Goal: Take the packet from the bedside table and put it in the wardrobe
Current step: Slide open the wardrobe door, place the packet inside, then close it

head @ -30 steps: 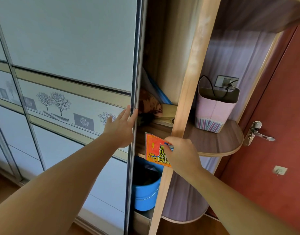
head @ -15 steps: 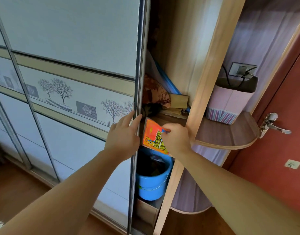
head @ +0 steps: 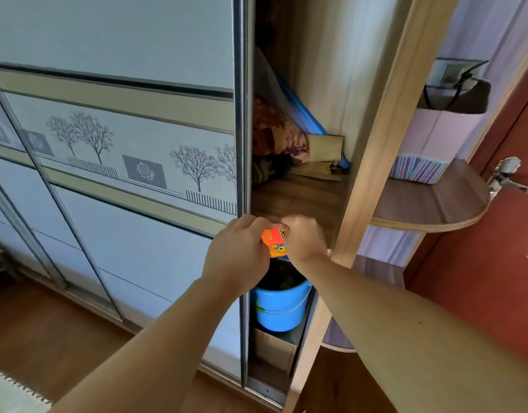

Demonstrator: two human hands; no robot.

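The packet [head: 273, 242] is small and orange with a yellow cartoon print. It sits between my two hands, just in front of the wooden wardrobe shelf [head: 298, 198], in the narrow gap beside the sliding door [head: 137, 144]. My right hand [head: 304, 239] pinches its right side. My left hand [head: 239, 251] has its fingers curled over the packet's left edge, covering the door's edge. Most of the packet is hidden by my fingers.
Folded patterned cloth [head: 274, 132] and flat tan packages [head: 325, 150] fill the back of the shelf. A blue bucket [head: 280, 308] and a cardboard box [head: 271, 350] stand below. To the right are a pink bag [head: 435, 138] on a curved side shelf and a red door [head: 495, 278].
My left hand left the door's edge and closed on the packet's left side. Both hands and the packet came together at the shelf's front edge. The view moved closer.
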